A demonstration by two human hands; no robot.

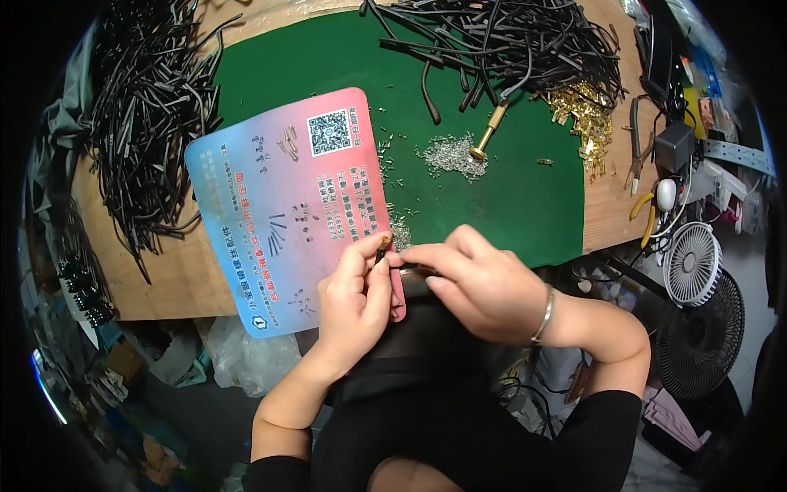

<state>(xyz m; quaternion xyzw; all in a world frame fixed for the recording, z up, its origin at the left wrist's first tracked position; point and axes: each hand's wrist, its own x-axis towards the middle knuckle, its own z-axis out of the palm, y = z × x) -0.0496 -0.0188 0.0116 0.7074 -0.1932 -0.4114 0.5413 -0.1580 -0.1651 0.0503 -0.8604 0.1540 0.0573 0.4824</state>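
Observation:
My left hand (354, 297) is closed, pinching a small black piece with a gold tip (384, 243) between thumb and fingers over the mat's near edge. My right hand (490, 289) comes in from the right, its index fingertip against the left fingertips beside that piece. Its other fingers are curled, and anything tiny in them is hidden. Just beyond the fingertips lies a small heap of tiny silver screws (400, 233). Under my left hand is a pink and blue printed mat (238, 197) with pictures of small parts. A slim gold metal tool (492, 131) with a flared end touches a larger heap of tiny silver parts (447, 157).
A green mat (525, 205) covers the wooden table (156, 295). Piles of black eyeglass temples lie at far left (152, 98) and far right (541, 41). Small gold parts (594, 123) are heaped at right. Yellow-handled pliers (643, 217) and a white fan (693, 262) stand beyond the right edge.

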